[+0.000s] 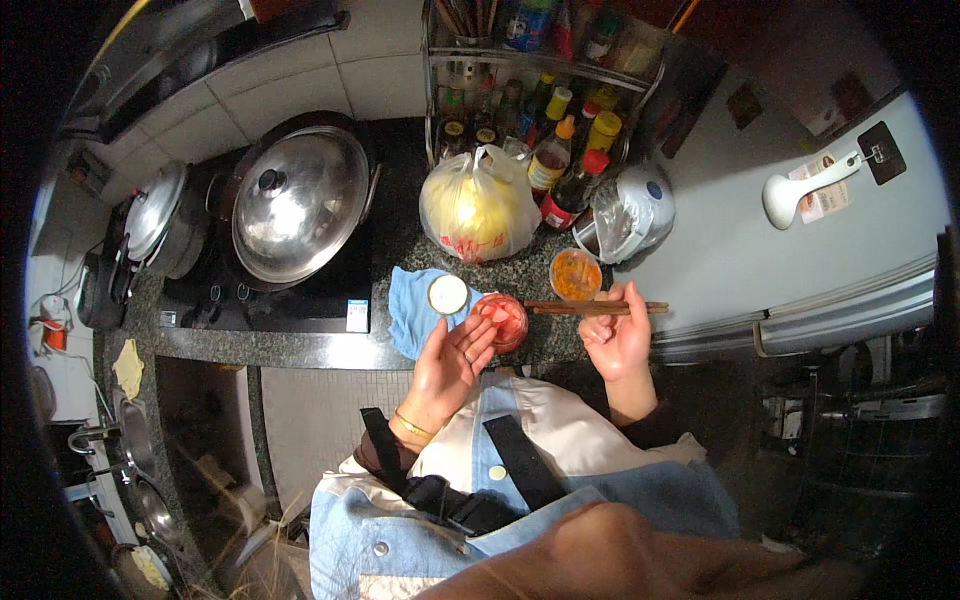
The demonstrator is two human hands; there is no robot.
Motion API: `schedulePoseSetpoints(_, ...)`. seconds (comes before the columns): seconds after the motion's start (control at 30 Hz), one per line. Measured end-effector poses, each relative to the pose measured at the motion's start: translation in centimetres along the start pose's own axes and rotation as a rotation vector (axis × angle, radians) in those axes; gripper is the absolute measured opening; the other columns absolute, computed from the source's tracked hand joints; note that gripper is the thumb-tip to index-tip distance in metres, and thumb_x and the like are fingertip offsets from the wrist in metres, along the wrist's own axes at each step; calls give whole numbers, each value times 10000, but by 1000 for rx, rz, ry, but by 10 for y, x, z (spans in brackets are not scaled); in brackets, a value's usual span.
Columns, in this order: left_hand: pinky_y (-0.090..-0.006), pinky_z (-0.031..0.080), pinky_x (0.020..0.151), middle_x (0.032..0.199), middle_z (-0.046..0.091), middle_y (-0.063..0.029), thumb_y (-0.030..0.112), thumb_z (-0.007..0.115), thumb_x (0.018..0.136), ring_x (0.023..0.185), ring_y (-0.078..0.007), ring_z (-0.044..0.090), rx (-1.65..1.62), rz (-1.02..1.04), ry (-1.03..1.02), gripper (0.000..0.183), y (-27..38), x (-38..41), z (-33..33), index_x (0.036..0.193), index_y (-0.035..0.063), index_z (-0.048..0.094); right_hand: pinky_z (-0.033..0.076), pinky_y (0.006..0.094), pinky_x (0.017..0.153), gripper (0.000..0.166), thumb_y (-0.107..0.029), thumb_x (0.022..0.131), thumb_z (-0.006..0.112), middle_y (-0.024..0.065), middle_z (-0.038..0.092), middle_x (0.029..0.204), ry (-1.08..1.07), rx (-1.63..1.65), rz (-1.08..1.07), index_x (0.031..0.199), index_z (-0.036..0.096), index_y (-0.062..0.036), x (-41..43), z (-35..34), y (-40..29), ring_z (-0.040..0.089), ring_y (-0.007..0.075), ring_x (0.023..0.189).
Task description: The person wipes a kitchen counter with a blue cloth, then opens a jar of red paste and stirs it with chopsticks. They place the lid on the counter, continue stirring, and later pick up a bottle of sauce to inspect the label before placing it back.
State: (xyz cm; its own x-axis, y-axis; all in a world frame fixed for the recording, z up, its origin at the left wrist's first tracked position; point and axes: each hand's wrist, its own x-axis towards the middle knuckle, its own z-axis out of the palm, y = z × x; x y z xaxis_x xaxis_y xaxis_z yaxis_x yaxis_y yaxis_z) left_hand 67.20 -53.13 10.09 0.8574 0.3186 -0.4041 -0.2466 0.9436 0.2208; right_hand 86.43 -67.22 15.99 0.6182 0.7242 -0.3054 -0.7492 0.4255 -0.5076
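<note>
My right hand (621, 339) holds a pair of wooden chopsticks (570, 308), which lie level and point left. Their tips reach the rim of a jar (511, 330) filled with pale slices in red. Palm up, my left hand (448, 367) is at the jar's near left side with nothing in it. Its fingertips overlap the jar in the picture; whether they touch it I cannot tell. A round white lid (448, 294) rests on a folded blue cloth (406, 319) left of the jar. Behind the chopsticks stands a small round tub (576, 274) of orange shredded food.
A tied plastic bag (480, 202) with yellow contents stands behind the jar, next to sauce bottles (551, 161) and a wire rack (540, 56). A lidded wok (300, 202) and a pot (161, 217) occupy the hob at left. A white ladle (784, 199) hangs at right.
</note>
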Motion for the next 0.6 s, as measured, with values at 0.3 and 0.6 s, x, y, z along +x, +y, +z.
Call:
schedulePoseSetpoints(0.3, -348, 415, 954, 1251, 513, -149, 401, 424, 938, 1158, -238, 501, -7, 9, -22, 498, 0, 0, -3, 1211, -13, 468, 335, 259, 456, 336, -369, 940, 439, 45, 527, 609, -28, 22, 22, 780, 554, -96, 4, -5, 1, 424, 125, 455)
schedulePoseSetpoints(0.6, -348, 417, 951, 1252, 514, -144, 392, 424, 939, 1159, -236, 500, 4, 7, -14, 484, -1, 0, 3, 1203, -11, 476, 339, 237, 448, 312, -348, 947, 430, 40, 500, 604, 16, 21, 19, 790, 542, -103, 3, -1, 2, 420, 112, 453)
